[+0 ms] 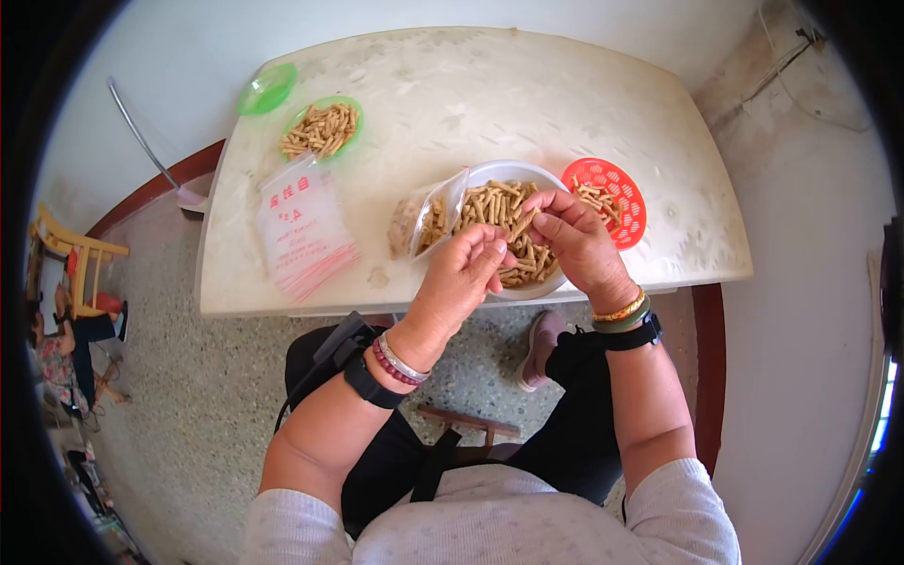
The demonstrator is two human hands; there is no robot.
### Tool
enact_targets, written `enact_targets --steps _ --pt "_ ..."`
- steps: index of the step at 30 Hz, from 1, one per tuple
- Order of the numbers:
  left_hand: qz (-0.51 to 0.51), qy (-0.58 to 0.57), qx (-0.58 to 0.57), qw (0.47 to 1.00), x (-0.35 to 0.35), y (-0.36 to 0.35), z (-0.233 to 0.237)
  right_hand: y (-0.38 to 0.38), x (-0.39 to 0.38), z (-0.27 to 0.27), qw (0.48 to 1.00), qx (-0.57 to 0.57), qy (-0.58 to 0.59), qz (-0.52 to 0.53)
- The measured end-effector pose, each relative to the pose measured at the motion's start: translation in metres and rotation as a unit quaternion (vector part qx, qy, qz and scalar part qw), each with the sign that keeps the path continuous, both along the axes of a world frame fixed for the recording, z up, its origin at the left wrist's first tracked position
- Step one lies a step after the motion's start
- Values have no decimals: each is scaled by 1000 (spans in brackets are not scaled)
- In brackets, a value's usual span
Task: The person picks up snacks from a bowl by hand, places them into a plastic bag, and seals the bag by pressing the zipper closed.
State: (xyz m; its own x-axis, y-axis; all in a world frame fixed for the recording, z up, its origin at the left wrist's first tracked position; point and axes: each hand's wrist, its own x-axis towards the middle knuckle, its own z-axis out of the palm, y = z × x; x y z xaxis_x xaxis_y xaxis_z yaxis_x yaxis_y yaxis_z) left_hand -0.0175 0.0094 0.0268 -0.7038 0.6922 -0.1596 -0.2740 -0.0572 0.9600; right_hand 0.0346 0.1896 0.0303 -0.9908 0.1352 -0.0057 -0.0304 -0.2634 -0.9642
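Over a white bowl [497, 169] filled with short tan sticks [494, 201], both my hands are held close together. My right hand [582, 247] pinches one short tan stick [523, 226] between thumb and fingers. At the bowl's left front, my left hand [460, 281] has its thumb and fingers pressed together; whatever lies between them is hidden. A clear plastic bag [453, 200] with tan sticks inside leans on the bowl's left rim, its mouth toward the bowl.
A red perforated basket [633, 209] at the right holds a few sticks. On the left are a stack of printed zip bags [306, 231], a green plate [356, 137] heaped with sticks and another green dish [267, 89]. The table's front edge [377, 309] is near my forearms.
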Motion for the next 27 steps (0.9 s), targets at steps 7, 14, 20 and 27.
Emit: enact_targets --steps 7,14,20,27 --pt "-11 2 5 1000 1 0 -3 -1 8 9 996 69 -33 42" --pt "4 5 4 1000 1 -2 0 -3 10 11 997 74 -28 24" --pt "19 40 43 998 -1 -2 -9 -4 10 11 998 56 -21 26" --pt "24 -15 68 997 2 -7 10 -3 11 11 999 -11 19 30"
